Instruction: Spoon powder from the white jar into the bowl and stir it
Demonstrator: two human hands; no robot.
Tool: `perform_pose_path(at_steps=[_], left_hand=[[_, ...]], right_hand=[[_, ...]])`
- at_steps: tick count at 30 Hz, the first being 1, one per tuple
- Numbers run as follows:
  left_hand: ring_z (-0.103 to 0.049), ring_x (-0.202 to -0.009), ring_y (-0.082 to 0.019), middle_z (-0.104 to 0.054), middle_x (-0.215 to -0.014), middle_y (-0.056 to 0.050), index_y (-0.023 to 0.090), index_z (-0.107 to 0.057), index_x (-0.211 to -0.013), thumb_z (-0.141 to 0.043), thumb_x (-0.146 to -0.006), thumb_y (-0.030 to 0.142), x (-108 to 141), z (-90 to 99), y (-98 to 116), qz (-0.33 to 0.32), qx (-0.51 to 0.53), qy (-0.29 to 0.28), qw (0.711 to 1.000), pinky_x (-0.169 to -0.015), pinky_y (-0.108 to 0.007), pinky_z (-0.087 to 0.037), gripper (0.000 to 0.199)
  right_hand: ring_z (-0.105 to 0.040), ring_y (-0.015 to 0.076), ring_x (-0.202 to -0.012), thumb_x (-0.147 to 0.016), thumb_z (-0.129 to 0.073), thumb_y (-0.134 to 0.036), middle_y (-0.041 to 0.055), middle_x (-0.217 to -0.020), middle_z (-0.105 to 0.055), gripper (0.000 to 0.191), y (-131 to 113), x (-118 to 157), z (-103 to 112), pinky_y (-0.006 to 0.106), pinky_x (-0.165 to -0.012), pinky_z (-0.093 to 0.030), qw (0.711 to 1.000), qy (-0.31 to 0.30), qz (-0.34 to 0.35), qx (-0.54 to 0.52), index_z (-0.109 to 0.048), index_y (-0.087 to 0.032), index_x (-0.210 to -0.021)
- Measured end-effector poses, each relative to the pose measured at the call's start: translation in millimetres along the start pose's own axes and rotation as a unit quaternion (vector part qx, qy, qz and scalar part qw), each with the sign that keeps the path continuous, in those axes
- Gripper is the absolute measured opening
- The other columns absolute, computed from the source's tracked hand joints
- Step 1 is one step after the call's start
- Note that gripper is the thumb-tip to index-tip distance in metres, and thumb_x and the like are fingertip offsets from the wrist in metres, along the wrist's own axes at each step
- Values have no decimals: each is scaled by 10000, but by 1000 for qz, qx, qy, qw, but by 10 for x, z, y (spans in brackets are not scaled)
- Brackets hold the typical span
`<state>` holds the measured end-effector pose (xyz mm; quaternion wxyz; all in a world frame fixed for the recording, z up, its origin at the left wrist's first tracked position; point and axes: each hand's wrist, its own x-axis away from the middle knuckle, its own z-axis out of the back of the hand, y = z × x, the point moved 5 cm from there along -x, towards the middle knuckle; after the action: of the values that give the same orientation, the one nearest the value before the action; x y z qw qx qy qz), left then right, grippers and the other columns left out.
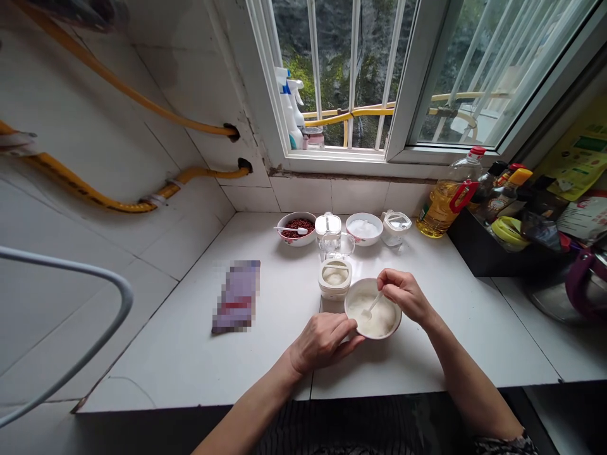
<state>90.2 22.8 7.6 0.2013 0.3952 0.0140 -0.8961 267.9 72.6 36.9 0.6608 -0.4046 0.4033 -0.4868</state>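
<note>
My right hand (403, 294) pinches the handle of a small white spoon (372, 306), whose tip dips into the pale, fine grains in a bowl (397, 323). With thumb and fingers, my left hand (327, 341) grips the near left rim of that bowl. Just behind it stands a white seasoning jar (335, 287) with its clear lid (337, 244) raised and pale contents inside. Farther back are a bowl of dark red flakes (298, 222) with a white spoon across it, another lidded jar (327, 222), a bowl of white grains (364, 229) and a third jar (396, 227).
A pixelated purple packet (237, 297) lies on the white tiled counter (180, 360) at left. To the right are an oil bottle (448, 196), a black box (478, 253) of bottles and a pot with a purple handle (581, 284). A barred window (351, 76) is behind.
</note>
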Motion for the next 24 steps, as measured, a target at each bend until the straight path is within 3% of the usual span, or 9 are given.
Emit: perform_pose_path(at_steps=[3, 7, 18, 24], left_hand=[[-510, -497, -107, -562, -608, 25, 173, -527, -863, -467, -983, 280, 2, -2, 0, 1, 1, -1, 1000, -470, -252, -346, 171], [-513, -498, -105, -562, -609, 25, 173, -530, -863, -475, -977, 280, 10, -9, -4, 2, 3, -2, 1000, -466, -247, -348, 166], [-517, -497, -109, -562, -609, 23, 173, -521, -868, -469, -981, 274, 1, -6, -1, -3, 3, 2, 1000, -475, -250, -345, 160], [-514, -488, -112, -555, -607, 23, 173, -513, -865, -457, -990, 274, -3, -4, 2, -5, 5, 7, 1000, -476, -255, -332, 170]], right_hand=[[-299, 95, -462, -627, -490, -220, -56, -491, -383, 63, 74, -38, 70, 246, -458, -227, 992, 36, -70, -97, -548, -195, -620], [-308, 85, -434, -590, -525, -230, -57, -459, -400, 52, 93, -73, 128, 241, -444, -223, 981, 73, -99, -150, -554, -189, -578], [-379, 85, -402, -586, -576, -224, -48, -449, -466, 45, 223, -125, 138, 248, -447, -266, 957, 111, -121, -241, -574, -180, -592], [-519, 134, -516, -686, -623, -274, -11, -505, -597, 109, 135, -104, 55, 274, -550, -401, 960, 121, -75, -242, -598, -179, -730]])
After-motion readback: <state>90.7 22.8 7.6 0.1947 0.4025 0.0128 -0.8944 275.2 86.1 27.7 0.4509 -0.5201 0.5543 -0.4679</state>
